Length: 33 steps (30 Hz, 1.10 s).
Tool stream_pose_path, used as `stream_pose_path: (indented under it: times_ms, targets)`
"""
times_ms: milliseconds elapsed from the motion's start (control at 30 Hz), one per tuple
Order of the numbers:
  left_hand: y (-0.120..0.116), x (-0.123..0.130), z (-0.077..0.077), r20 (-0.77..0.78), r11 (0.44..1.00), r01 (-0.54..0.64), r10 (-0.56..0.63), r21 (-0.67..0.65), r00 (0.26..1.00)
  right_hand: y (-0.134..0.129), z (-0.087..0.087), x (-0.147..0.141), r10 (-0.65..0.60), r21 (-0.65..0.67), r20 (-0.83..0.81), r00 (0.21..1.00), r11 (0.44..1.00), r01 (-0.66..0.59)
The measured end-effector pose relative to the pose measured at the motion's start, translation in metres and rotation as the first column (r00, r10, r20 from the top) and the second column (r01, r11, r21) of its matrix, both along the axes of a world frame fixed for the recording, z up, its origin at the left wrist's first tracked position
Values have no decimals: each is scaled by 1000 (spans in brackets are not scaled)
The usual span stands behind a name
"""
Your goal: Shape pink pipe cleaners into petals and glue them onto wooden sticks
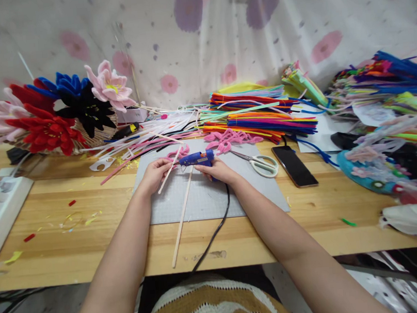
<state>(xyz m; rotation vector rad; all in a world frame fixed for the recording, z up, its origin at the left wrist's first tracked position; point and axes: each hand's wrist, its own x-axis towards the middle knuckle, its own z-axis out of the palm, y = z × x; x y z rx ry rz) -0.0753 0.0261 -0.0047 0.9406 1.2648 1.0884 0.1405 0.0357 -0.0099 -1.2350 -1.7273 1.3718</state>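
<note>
My right hand (217, 169) is wrapped round a blue hot glue gun (198, 158), its nozzle pointing left. The nozzle tip is close to the fingertips of my left hand (156, 174). That hand is closed in a pinch at a thin pale stick (166, 177), which slants across the fingertips. A looped pink pipe cleaner piece (183, 151) shows just beyond them; whether the fingers also grip it, I cannot tell. A second pale stick (182, 219) lies over the front edge of the grey cutting mat (213, 206). The gun's black cord (219, 227) runs down over the table edge.
Scissors (264, 165) and several shaped pink pipe cleaner pieces (229, 139) lie on the mat. A phone (294, 166) is to the right. Bundles of coloured pipe cleaners (264, 122) are behind. Fuzzy flowers (51, 129) stand at left, near a white tray (7, 220).
</note>
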Motion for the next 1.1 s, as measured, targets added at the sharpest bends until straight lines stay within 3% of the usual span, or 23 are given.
stream_pose_path:
  times_ms: [400,633,700,767,867,1100]
  targets:
    - [-1,1,2,-21,1000,0,-1,-21,1000,-1,0,-2,50,-35,-41,998,998,-52]
    - [0,0,1,-47,1000,9,-10,-17,999,-5,17,9,134,-94,-120,984,985,-146]
    - [0,-1,1,-48,1000,16,-17,-18,999,-2,23,19,71,-78,-144,987,993,-83]
    - [0,-1,0,-49,1000,25,-26,-17,998,4,26,30,-69,-15,-157,985,998,67]
    - [1,-1,-1,-57,1000,30,-30,-10,998,16,23,41,-285,103,-87,955,950,293]
    - [-3,2,0,-77,999,25,-23,29,997,34,-6,35,-373,282,177,911,906,317]
